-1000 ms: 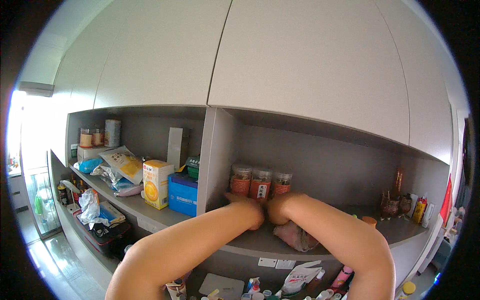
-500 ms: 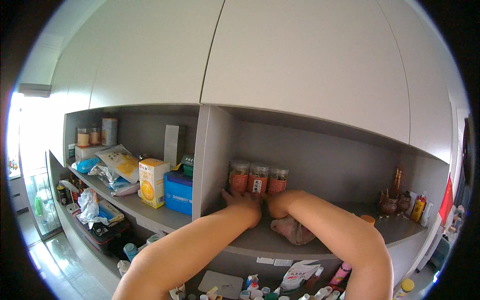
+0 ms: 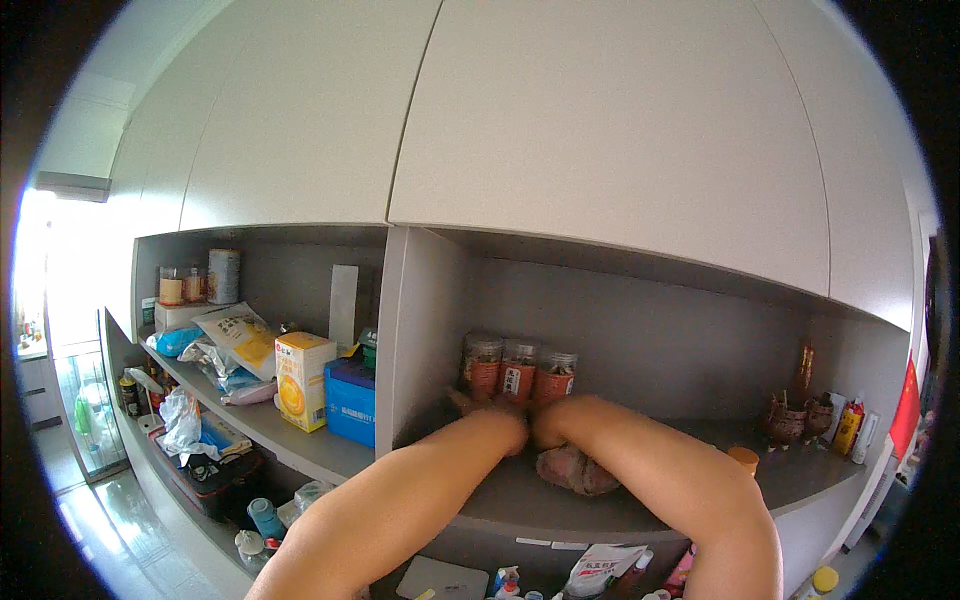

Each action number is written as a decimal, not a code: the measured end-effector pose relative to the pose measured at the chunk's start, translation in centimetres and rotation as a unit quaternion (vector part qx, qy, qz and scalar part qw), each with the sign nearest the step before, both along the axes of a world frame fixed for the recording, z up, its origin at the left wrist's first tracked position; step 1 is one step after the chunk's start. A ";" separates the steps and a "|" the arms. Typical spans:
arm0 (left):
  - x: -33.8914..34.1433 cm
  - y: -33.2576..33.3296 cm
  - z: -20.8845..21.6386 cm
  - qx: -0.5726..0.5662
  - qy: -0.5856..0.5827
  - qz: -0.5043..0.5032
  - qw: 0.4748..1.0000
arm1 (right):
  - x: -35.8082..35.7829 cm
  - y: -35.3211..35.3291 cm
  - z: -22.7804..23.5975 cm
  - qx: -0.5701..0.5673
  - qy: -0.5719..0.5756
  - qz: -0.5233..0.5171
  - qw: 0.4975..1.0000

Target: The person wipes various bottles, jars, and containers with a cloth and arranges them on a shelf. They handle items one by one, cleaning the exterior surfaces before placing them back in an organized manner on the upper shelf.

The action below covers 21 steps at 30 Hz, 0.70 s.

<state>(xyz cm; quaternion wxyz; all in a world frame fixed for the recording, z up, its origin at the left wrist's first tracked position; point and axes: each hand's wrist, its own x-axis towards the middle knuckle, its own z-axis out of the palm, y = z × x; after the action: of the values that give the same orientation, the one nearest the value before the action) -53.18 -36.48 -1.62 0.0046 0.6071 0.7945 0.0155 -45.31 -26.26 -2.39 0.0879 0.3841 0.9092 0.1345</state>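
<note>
Head cam: dark pouch [image 3: 575,472] by shelf [image 3: 505,502] front edge. L hand [image 3: 492,415] & R hand [image 3: 553,418] before three red-labelled jars [image 3: 517,372] on shelf; fingers mostly hidden, can't tell grip. Right jar [image 3: 556,378] now shows white label strip vs a moment ago, so prob. turned, unsettled. Divider [image 3: 418,320] close L; open room R, up to brown pots [image 3: 783,422].

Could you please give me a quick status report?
Left hand, right hand at three clear cylindrical red-labelled jars; grip unclear. Brownish rounded bundle sits in front.
</note>
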 end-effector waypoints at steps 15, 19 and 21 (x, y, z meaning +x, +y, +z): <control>-1.4 0.7 -1.1 0.043 0.043 0.011 0.998 | 1.2 -5.1 1.6 0.009 0.059 0.005 0.998; -0.4 1.6 -1.0 0.049 0.076 0.022 0.996 | 1.5 -2.4 1.0 -0.002 0.084 -0.025 0.996; -0.9 1.0 -1.1 0.066 0.069 0.034 0.995 | 0.8 -2.6 1.0 -0.007 0.086 -0.026 0.996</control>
<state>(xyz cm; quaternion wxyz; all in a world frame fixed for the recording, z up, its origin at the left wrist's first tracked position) -54.09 -35.48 -2.70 -0.0911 0.5782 0.8104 0.0257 -44.50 -28.82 -1.43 0.0152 0.4170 0.9041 0.0920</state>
